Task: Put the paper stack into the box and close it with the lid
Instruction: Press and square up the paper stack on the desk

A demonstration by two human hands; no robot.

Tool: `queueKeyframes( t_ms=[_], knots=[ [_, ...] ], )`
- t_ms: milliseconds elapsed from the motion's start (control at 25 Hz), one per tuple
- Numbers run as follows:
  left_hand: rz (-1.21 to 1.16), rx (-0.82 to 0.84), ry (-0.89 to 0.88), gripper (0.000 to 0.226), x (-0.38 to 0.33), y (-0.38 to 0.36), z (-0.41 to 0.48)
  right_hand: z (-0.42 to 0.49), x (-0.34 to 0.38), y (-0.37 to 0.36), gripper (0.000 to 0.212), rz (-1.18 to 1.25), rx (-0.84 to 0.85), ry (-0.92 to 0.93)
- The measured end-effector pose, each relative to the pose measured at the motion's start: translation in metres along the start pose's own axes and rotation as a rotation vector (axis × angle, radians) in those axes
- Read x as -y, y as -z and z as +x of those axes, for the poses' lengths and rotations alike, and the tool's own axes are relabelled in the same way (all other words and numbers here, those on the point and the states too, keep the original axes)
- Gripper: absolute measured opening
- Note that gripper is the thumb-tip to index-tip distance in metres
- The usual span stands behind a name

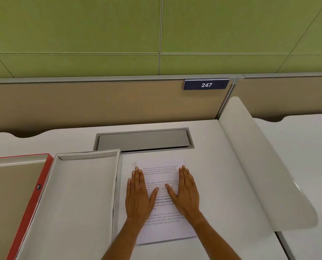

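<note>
A stack of white printed paper (164, 229) lies flat on the desk, just right of a shallow white open box (77, 199). My left hand (139, 196) rests flat on the stack's left side, fingers spread. My right hand (186, 194) lies flat on its right side, thumb pointing inward. Neither hand grips anything. Left of the white box sits a red-edged tray-like piece (34, 196) with a tan inside, cut off by the frame edge; I cannot tell which of the two is the lid.
A grey cable hatch (145, 139) is set into the white desk (212, 166) behind the paper. A white curved divider (265, 166) rises on the right. A tan partition with a "247" sign (206, 84) stands at the back.
</note>
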State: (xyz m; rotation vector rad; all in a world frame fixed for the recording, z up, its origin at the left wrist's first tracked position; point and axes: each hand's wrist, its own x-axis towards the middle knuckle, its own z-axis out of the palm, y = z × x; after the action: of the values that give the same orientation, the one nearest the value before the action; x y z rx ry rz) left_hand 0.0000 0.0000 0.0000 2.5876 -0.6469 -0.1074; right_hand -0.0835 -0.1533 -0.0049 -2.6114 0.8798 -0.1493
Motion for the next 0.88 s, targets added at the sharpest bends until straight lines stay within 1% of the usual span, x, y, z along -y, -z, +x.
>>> queueKeyframes(
  t_ms=[80, 200, 360, 440, 520, 600, 760, 880],
  knots=[
    [-0.009, 0.006, 0.044, 0.097, 0.002, 0.001, -0.002, -0.003, 0.0, 0.001, 0.093, -0.013, 0.001, -0.031],
    [-0.031, 0.015, 0.119, 0.101, 0.004, -0.001, -0.006, -0.008, 0.002, 0.003, 0.099, -0.007, 0.024, -0.126],
    [-0.102, 0.04, 0.347, 0.122, -0.009, 0.007, -0.002, -0.012, 0.011, 0.008, 0.112, 0.057, 0.014, -0.272],
    [-0.091, 0.066, 0.48, 0.127, -0.017, 0.012, 0.002, -0.013, 0.018, 0.01, 0.115, 0.045, 0.003, -0.368],
    [-0.056, 0.101, 0.587, 0.121, -0.024, 0.016, 0.005, -0.011, 0.023, 0.014, 0.108, -0.009, -0.024, -0.444],
    [-0.08, 0.127, 0.676, 0.11, -0.029, 0.02, 0.009, -0.009, 0.027, 0.021, 0.098, -0.016, -0.002, -0.52],
    [-0.142, 0.211, 0.792, 0.099, -0.037, 0.025, 0.018, -0.001, 0.032, 0.026, 0.101, 0.066, 0.111, -0.657],
    [-0.195, 0.27, 0.858, 0.094, -0.043, 0.026, 0.026, 0.006, 0.032, 0.031, 0.104, 0.141, 0.158, -0.732]
  ],
)
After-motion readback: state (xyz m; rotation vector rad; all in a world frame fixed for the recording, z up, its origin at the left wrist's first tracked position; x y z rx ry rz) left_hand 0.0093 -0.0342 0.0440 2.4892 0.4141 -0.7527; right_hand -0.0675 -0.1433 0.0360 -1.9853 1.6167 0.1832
